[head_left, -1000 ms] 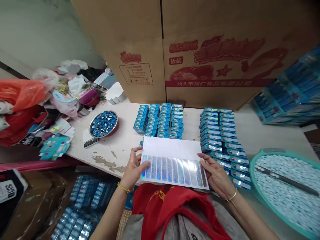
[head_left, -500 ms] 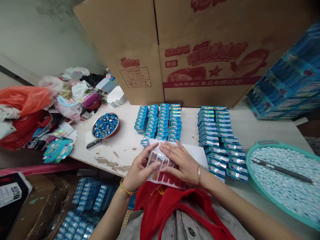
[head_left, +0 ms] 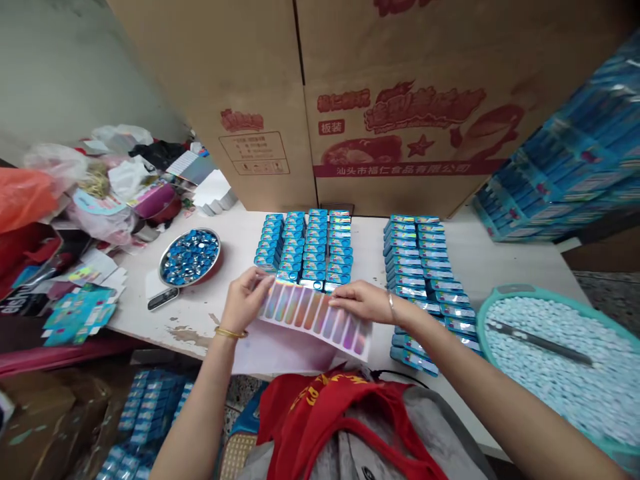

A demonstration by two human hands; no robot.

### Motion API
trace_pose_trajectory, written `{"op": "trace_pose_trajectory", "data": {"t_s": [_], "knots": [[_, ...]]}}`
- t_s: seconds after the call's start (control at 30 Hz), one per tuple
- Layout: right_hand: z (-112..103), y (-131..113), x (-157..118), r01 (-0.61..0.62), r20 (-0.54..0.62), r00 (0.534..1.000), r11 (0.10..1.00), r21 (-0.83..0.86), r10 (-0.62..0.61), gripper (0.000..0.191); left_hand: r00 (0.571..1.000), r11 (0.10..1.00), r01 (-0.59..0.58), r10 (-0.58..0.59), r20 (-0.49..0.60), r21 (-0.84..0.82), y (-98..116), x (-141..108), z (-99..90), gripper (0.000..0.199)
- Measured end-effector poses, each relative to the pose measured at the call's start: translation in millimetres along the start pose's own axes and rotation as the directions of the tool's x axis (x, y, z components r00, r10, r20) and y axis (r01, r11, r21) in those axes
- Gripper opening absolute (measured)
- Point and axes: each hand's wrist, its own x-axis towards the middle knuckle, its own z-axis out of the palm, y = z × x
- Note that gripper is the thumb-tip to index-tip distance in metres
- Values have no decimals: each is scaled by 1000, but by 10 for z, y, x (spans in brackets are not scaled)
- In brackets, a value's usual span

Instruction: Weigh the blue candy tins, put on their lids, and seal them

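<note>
Between both hands stretches a sticker sheet [head_left: 306, 312] with a row of shiny, rainbow-coloured strips, tilted down to the right. My left hand [head_left: 245, 301] pinches its upper left corner between thumb and fingers. At the upper right edge, my right hand [head_left: 363, 301] grips the same sheet. Below it a pale sheet [head_left: 280, 350] reaches over the table's front edge. Just beyond my hands stand rows of small blue boxes [head_left: 315, 248]. A second group of blue boxes [head_left: 425, 267] stands close to the right of my right hand.
A metal bowl [head_left: 219, 265] of blue-and-silver pieces sits left, beside a dark-handled tool [head_left: 163, 298]. To the right, a turquoise basin [head_left: 484, 333] holds pale pieces and a long dark tool [head_left: 545, 345]. A large carton [head_left: 270, 67] stands behind; wrapped blue boxes [head_left: 565, 173] are stacked right.
My hands have moved apart, from lying over the sheet to holding it by its edges. It is now spread out with its strips showing, and the view has shifted right.
</note>
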Motion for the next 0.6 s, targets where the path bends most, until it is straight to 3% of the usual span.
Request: {"op": "trace_pose_trajectory", "data": {"t_s": [0.13,0.23,0.3,0.37,0.43,0.5,0.6], "knots": [[-190,569,57,-172,29,985,954,244,170,32,980,980,196,-197,-23,-39,-555,406,42,25],[-153,919,226,-198,-55,973,936,292,224,26,962,958,273,-271,-38,86,-891,624,193,20],[-97,1079,371,-218,-140,956,945,245,257,22,966,918,259,-241,-98,299,-1015,719,340,19],[-50,1191,512,-245,-185,940,946,213,285,17,990,856,138,-106,-92,498,-1051,774,533,33],[-20,1273,632,-252,-200,935,946,204,293,16,995,825,-90,53,83,558,-1024,802,764,43],[-2,1341,728,-254,-228,927,945,208,299,18,937,834,-283,135,322,473,-975,830,1004,35],[21,1430,835,-282,-309,866,894,347,393,29,875,883,-285,80,477,373,-941,919,1282,20]]}}
